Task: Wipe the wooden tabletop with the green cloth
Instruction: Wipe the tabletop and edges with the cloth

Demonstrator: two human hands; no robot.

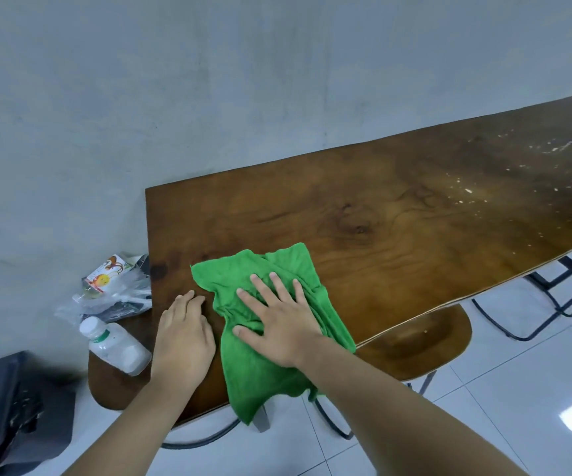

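A green cloth lies crumpled on the near left corner of the dark wooden tabletop, and part of it hangs over the front edge. My right hand presses flat on the cloth with its fingers spread. Just left of the cloth, my left hand rests palm down on the bare wood, fingers together, holding nothing. White specks and crumbs dot the far right part of the tabletop.
A wooden stool left of the table carries a white plastic bottle and a clear bag of packets. A second stool sits under the front edge. A dark bag lies at lower left. The grey wall runs behind.
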